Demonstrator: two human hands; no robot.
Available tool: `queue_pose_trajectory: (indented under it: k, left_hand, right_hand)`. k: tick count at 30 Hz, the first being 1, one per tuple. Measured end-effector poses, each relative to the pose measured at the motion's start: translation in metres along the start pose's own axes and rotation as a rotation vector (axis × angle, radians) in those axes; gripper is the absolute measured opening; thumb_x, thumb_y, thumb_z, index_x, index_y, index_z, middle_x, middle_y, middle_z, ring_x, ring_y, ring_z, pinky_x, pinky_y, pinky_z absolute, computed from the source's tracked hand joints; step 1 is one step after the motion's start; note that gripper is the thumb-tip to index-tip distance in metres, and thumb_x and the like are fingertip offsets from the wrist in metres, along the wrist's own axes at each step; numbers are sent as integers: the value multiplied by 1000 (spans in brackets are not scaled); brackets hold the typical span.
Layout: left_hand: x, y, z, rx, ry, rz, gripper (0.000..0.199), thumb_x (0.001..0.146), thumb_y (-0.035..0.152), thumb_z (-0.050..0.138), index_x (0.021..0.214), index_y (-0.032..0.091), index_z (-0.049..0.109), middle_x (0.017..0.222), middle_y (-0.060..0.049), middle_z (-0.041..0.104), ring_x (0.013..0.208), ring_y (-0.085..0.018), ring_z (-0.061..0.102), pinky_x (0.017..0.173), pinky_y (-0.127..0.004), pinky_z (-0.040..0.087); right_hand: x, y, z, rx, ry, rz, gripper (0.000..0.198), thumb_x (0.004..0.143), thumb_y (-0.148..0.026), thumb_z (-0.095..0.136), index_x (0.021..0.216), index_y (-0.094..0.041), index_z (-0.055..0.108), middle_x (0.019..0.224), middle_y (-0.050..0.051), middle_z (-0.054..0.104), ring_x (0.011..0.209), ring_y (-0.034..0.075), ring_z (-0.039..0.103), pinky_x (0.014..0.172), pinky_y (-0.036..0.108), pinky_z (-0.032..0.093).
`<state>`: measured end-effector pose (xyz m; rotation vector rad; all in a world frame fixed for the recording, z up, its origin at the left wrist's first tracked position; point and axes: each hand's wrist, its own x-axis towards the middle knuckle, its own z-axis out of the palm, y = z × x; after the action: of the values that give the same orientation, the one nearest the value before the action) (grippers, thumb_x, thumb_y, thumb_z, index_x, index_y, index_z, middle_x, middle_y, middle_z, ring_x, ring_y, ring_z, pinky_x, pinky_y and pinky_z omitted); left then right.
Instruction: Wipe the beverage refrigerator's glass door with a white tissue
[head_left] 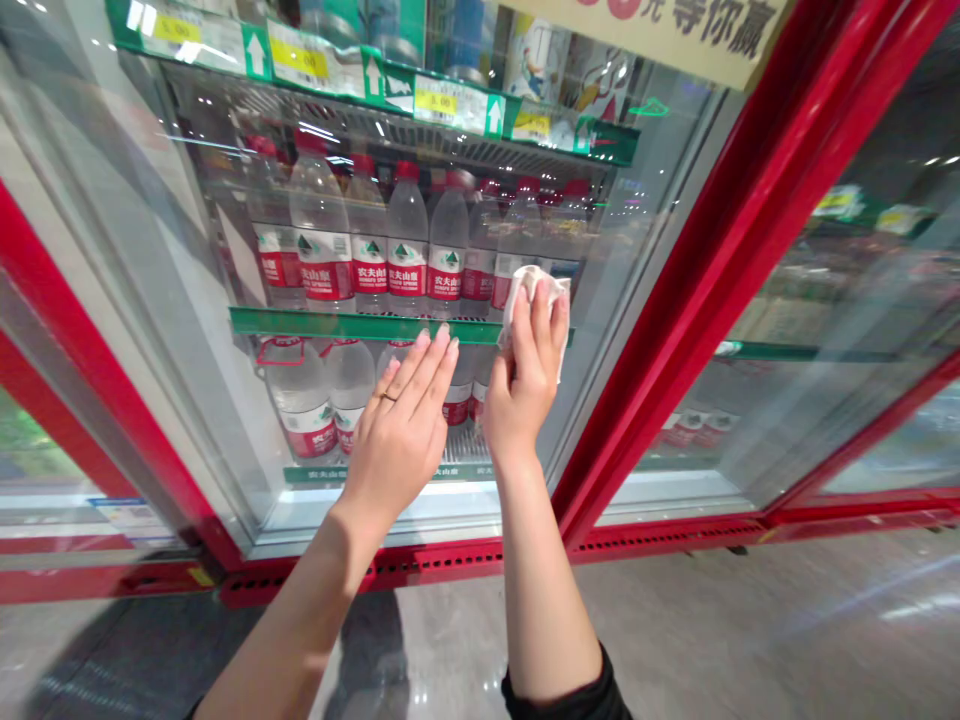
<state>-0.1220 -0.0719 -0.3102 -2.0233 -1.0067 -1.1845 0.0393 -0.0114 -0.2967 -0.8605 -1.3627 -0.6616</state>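
My right hand (529,370) presses a crumpled white cloth (525,285) against the glass door (622,260) of a red-framed drinks fridge, its fingers closed over the cloth. To its left, my left hand (409,420) is stretched out flat in front of the same glass, with a ring on one finger and nothing held. Whether its palm touches the glass cannot be made out. Behind the pane stand several clear water bottles (407,245) with red caps and red-and-white labels. Bigger water bottles (300,400) fill the shelf below, partly covered by my left hand.
Red door frames (720,250) run up on both sides of the pane. Yellow price tags (435,102) line the green strip of the upper shelf, and a beige sign (675,35) hangs at the top right. Shiny grey floor (712,620) lies below the fridge.
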Motion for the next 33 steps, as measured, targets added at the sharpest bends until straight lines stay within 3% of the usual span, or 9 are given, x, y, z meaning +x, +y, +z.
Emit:
queue_pose_trajectory:
  k: [3,6,13,17,21,23,26,29,33]
  left_hand:
    - [-3,-4,-2,14,2,16,86,105,4,41,177,24,-3,177,-5,30,166,-22,29,139,-40,24]
    - [-7,-11,-2,22,31,14,85,105,4,42,177,25,1,176,-4,32,165,-22,30,139,-39,24]
    - [-5,-10,-1,15,44,-14,85,104,5,43,177,24,5,177,-4,31,166,-22,29,139,-39,23]
    - [-8,-3,-1,15,62,39,86,102,3,44,177,21,5,176,-4,32,166,-19,28,141,-36,18]
    - [-14,-4,-2,14,75,51,89,100,0,45,177,20,4,175,-3,31,165,-19,29,141,-36,20]
    - [-15,-7,-3,13,58,25,89,101,1,45,177,22,4,176,-2,28,165,-21,31,141,-40,23]
    - [-15,-11,-2,-34,64,-16,90,100,5,43,177,30,4,176,4,24,164,-20,32,142,-41,24]
    - [-14,-15,-2,-78,67,-41,94,97,7,44,176,37,3,176,8,22,163,-22,33,143,-43,23]
    - [-16,-25,-6,-51,84,-61,90,100,10,42,176,38,5,176,8,24,163,-21,31,143,-43,24]
  right_hand:
    - [-8,5,-7,57,-68,-136,69,105,-7,34,167,-34,46,164,3,60,165,24,38,134,58,41]
    - [-19,17,-15,55,-21,-208,64,106,-6,39,162,-34,54,155,4,69,158,24,50,130,57,48]
    - [-1,-7,-1,-45,-22,-7,74,106,-9,25,176,-31,19,179,5,37,172,25,17,136,65,32]
    - [0,-13,-3,28,-129,-143,64,109,-10,32,169,-31,41,167,4,56,168,22,31,135,56,40]
    - [-19,1,-10,108,-44,-277,57,107,-7,45,157,-30,60,148,4,74,156,22,53,129,50,49]
    - [-21,3,-7,79,-7,-223,60,106,-6,43,160,-31,57,153,5,71,158,23,51,129,52,50]
    - [-8,-9,1,9,14,-50,69,106,-7,33,171,-32,37,170,5,53,168,25,31,133,61,40]
    - [8,-24,5,-27,-101,-20,73,105,-7,30,175,-29,27,178,4,40,172,24,15,137,61,31]
    - [3,-18,-4,29,-202,-229,63,107,-8,38,165,-32,49,164,3,61,166,22,35,134,54,41]
